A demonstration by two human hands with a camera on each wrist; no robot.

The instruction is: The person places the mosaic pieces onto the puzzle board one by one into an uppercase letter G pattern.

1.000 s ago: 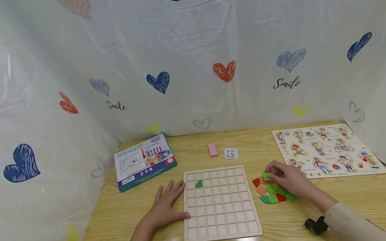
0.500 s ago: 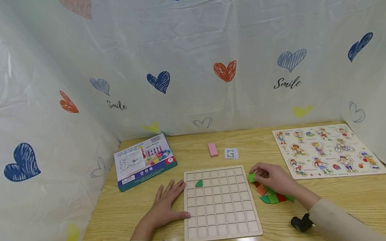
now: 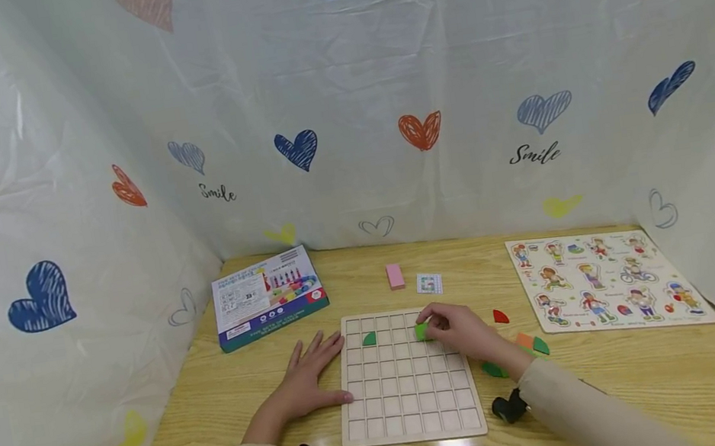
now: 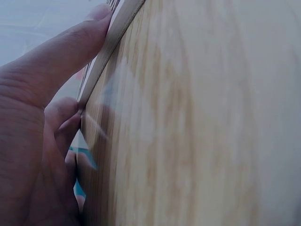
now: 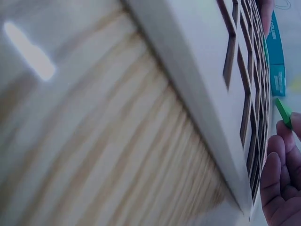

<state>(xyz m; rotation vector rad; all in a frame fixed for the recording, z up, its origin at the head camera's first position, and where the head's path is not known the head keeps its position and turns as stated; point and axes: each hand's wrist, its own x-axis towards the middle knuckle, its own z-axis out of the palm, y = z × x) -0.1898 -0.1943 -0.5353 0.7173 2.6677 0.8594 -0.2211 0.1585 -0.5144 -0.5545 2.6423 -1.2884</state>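
Observation:
A wooden grid board (image 3: pixel 392 407) lies flat on the table, with a dark green quarter-circle piece (image 3: pixel 369 339) in a cell of its second row. My left hand (image 3: pixel 305 385) rests along the board's left edge, fingers spread, the thumb touching the rim; the left wrist view shows the thumb (image 4: pixel 66 54) against that edge. Over the upper right of the board, my right hand (image 3: pixel 460 331) pinches a light green square tile (image 3: pixel 422 332). In the right wrist view the green tile (image 5: pixel 283 112) stands edge-on between thumb and fingertip, above the grid.
Loose pieces lie right of the board, partly under the right arm: a red quarter-circle (image 3: pixel 500 316), an orange tile (image 3: pixel 524 340) and several green ones. Behind stand a flat box (image 3: pixel 269 298), a pink block (image 3: pixel 395 277) and a pattern card (image 3: pixel 429 284). A picture puzzle (image 3: pixel 605 282) lies at right.
My right hand has carried the light green tile left from the loose pieces to over the board's upper right. More of the pile shows now. My left hand has stayed in place.

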